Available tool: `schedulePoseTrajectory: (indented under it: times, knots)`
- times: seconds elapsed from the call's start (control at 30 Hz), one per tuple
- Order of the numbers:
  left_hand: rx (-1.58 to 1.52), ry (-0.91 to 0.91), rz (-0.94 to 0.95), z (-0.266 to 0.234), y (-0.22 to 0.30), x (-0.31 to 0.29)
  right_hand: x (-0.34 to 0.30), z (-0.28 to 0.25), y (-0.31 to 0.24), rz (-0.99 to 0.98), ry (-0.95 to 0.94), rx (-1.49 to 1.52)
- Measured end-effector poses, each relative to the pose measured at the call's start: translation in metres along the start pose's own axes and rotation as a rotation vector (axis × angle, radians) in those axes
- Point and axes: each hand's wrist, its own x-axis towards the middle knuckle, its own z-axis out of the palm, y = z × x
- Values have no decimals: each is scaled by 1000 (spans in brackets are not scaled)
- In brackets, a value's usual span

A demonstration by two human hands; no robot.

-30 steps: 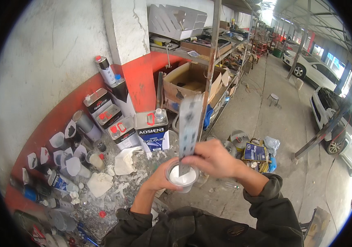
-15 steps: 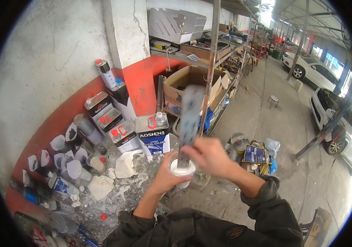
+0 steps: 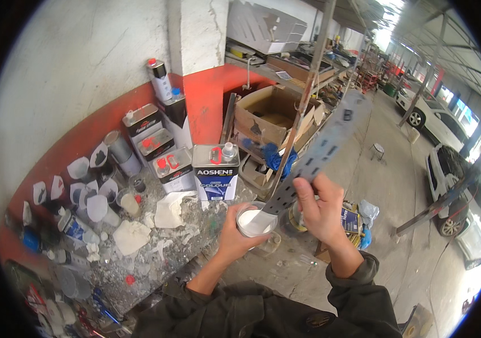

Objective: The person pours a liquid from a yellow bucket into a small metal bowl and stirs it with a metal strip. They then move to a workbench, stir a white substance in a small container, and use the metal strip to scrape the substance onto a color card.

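My left hand (image 3: 236,234) is wrapped round a clear plastic cup (image 3: 258,232) that holds a white liquid. In my right hand (image 3: 322,208) is a long flat metal mixing stick (image 3: 330,132) with dark printed marks and slots, pinched between thumb and fingers. The stick leans up and to the right, its lower end inside the cup near the white liquid. Just beyond the cup, a square white, blue and black tin (image 3: 216,174) with a red handle stands on the bench. My fingers hide part of the cup's left wall.
A paint-spattered bench (image 3: 156,265) carries several tins, crumpled white paper (image 3: 173,211) and spray guns or cups with paper strainers (image 3: 97,208). Beyond it are a cardboard box (image 3: 268,115) and a metal shelf post (image 3: 308,84). White cars (image 3: 432,107) stand at the right.
The mixing stick has swung from nearly upright to a tilt toward the right, and my right hand has moved right and slightly down. My view has shifted a little; the left hand still holds the cup.
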Motion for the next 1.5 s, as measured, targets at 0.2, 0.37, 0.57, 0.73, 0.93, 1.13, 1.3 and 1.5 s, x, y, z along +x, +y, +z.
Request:
schedulePoseTrajectory:
  times: [0.2,0.37,0.57,0.73,0.93,1.13,1.3,1.5]
  knots:
    - [-13,24,-10,5,-6,-2,-15,15,7,-95,-167,-157]
    - [-62,-33,-97,2,5,-5,-13,7,6,-55,-171,-70]
    - [-98,-97,-42,-2,-12,-16,-12,6,-1,52,-169,-29]
    - [-250,-94,-166,5,-10,-25,-37,26,36,-253,-340,-104]
    - [-28,-44,-109,-3,-10,-35,-22,9,6,26,-212,-26]
    - [-82,-6,-81,5,-10,-39,-36,7,14,-111,-292,-53]
    - [-141,-4,-127,13,-12,-35,-47,21,35,-179,-355,-191]
    - [-73,-66,-73,10,-21,-39,-30,0,11,-34,-250,-17]
